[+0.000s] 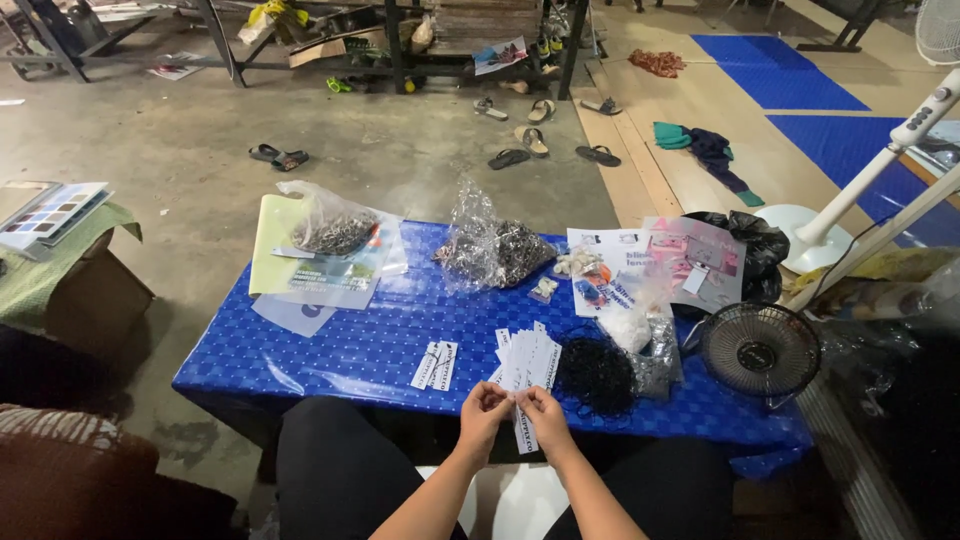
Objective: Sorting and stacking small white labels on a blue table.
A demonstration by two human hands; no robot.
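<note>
Table (pixel 330 350) under blue checked cloth, standing on concrete floor (pixel 200 140), sandals (pixel 510 157) lying beyond. Pinching 1 white paper tag (pixel 522 425) between left hand (pixel 484 408) and right hand (pixel 545 412), at near table edge. Tag hanging roughly upright, long axis running top to bottom. Stack of tags (pixel 528 360) sitting just behind.

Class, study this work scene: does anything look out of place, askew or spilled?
Nothing is spilled on the blue table. Behind it, sandals lie scattered singly on the concrete floor, and clothes sit in a crumpled heap on the wooden boards. Both hands hold a white tag neatly.
</note>
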